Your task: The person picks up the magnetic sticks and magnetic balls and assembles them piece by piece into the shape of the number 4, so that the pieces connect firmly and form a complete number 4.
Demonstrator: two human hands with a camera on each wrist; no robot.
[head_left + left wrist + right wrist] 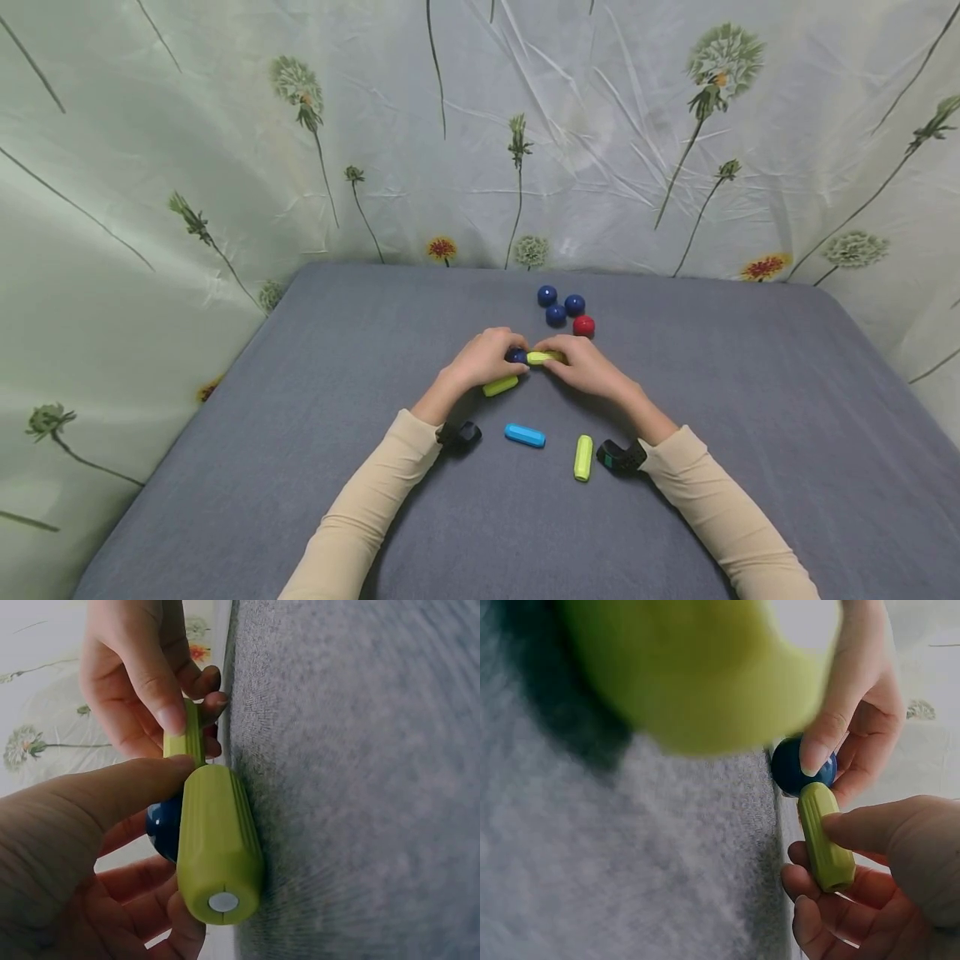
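Note:
My left hand [486,358] pinches a shiny dark blue ball [786,766] between thumb and fingers. The right hand [588,367] grips a ridged yellow-green rod [823,832], thumb on one side and fingers on the other. One end of this rod meets the ball. A second yellow-green rod [219,847], with a pale round disc in its end, lies just below the left hand; whether it touches the ball cannot be told. Nearer the body lie a blue rod [525,435] and another yellow-green rod [583,458], which looms blurred in the right wrist view.
Beyond the hands sit several blue balls [556,315] and a red ball [583,326], grouped together. All rest on a grey cloth-covered surface [300,417]. A flower-printed curtain [450,192] hangs along the back and sides.

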